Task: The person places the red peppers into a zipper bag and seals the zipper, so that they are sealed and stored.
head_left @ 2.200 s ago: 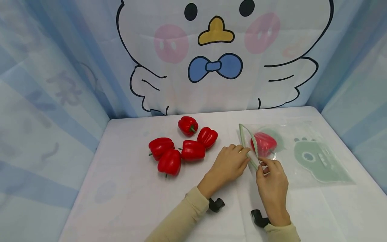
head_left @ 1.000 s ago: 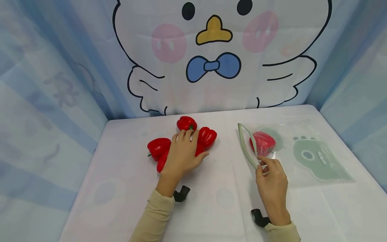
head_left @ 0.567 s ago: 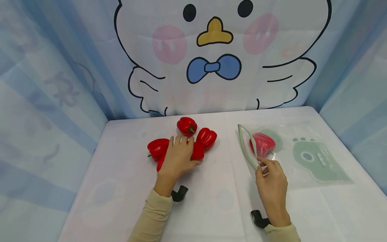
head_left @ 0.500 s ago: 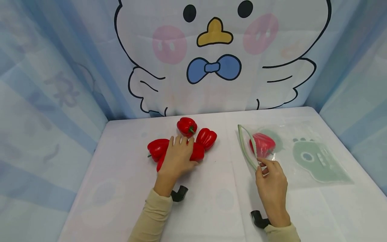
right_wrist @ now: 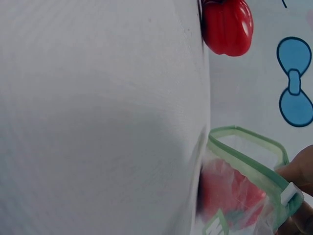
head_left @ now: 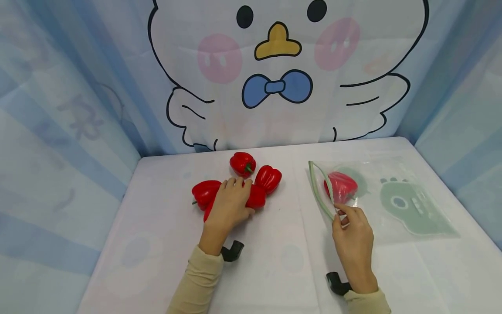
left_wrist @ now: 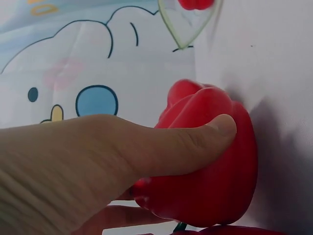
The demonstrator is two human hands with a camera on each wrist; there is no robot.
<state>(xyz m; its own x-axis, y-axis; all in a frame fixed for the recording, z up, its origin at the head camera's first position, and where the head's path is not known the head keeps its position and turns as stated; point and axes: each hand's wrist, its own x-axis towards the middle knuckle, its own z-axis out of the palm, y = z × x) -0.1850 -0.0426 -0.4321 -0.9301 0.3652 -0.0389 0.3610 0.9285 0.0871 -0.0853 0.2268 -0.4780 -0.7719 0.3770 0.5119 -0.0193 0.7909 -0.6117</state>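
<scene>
My left hand [head_left: 227,205] grips a red bell pepper [head_left: 256,197] in the cluster on the table. In the left wrist view the thumb lies across that pepper's side, and some fingers are hidden behind it. Around it are more red bell peppers: one at the left [head_left: 205,193], one behind [head_left: 242,164], one to the right [head_left: 268,179], and one mostly covered by the hand. My right hand [head_left: 353,235] pinches the green-edged mouth of a clear zip bag [head_left: 415,209], close to a white slider [right_wrist: 289,194]. The mouth gapes, and one red pepper [head_left: 342,186] lies inside.
A white cloth covers the table [head_left: 282,279]. Behind it hangs a curtain [head_left: 278,122] printed with a cartoon bird, with blue-and-white curtains at both sides. A black camera mount [head_left: 233,251] sits at the left wrist, another [head_left: 337,283] at the right.
My left hand has left the bag's mouth, moved left to the peppers and drawn its fingers and thumb in around one. My right hand has stayed at the bag's edge.
</scene>
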